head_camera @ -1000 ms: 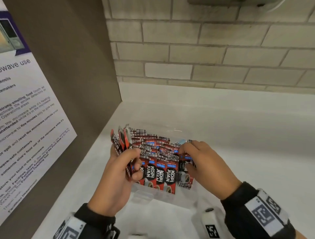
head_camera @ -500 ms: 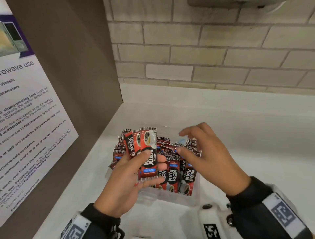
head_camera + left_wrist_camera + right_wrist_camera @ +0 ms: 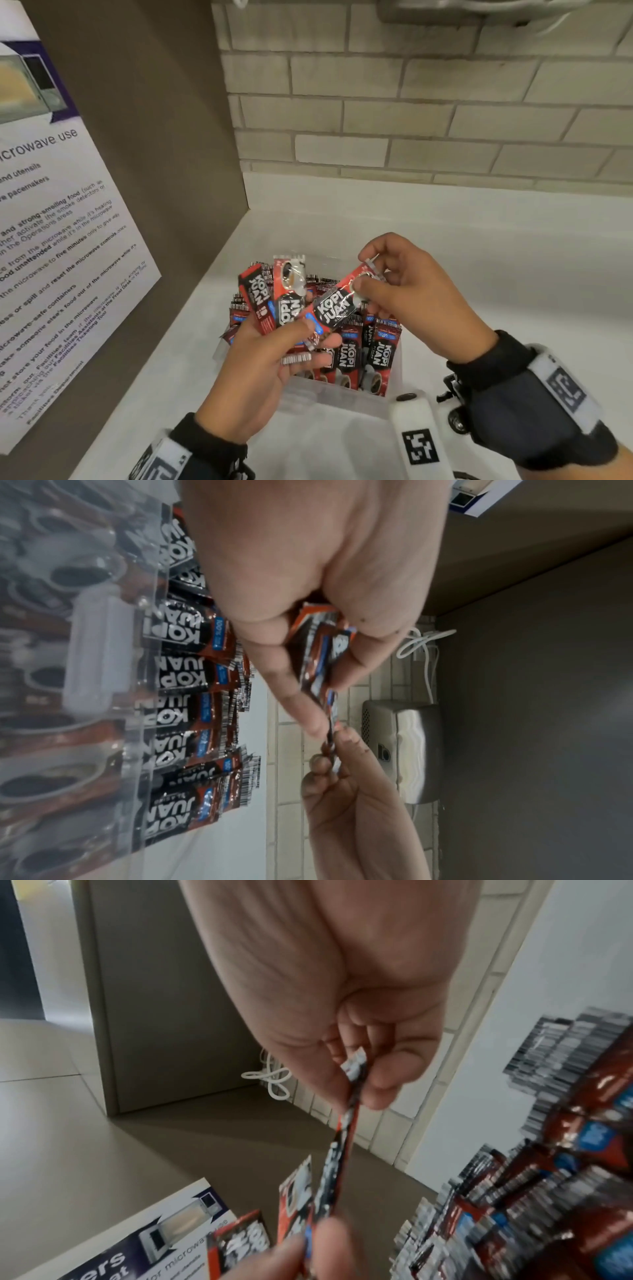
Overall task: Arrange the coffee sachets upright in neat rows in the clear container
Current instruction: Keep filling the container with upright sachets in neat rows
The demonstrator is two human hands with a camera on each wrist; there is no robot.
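Nearest to us, our left hand (image 3: 260, 370) holds a small fan of coffee sachets (image 3: 274, 298) above the clear container (image 3: 329, 394), thumb curled over their fronts and fingers behind, so the packets stand tilted outward from the palm. One sachet (image 3: 337, 306) slants up and to the right out of that fan; its lower end sits under our left thumb, and our right hand (image 3: 411, 298) pinches its upper end between thumb and forefinger, the other fingers loosely curled behind. In the right wrist view that same sachet (image 3: 342, 1150) shows edge-on, running from the pinching fingertips (image 3: 377, 1085) down toward the left hand. Beneath both hands the container rests on the white counter (image 3: 479, 274), already packed with red and black sachets standing upright in rows (image 3: 370, 353), labels facing us. Further left a printed microwave notice (image 3: 61, 260) hangs on the brown side panel (image 3: 154, 137), and at the back runs a pale brick wall (image 3: 411, 113)
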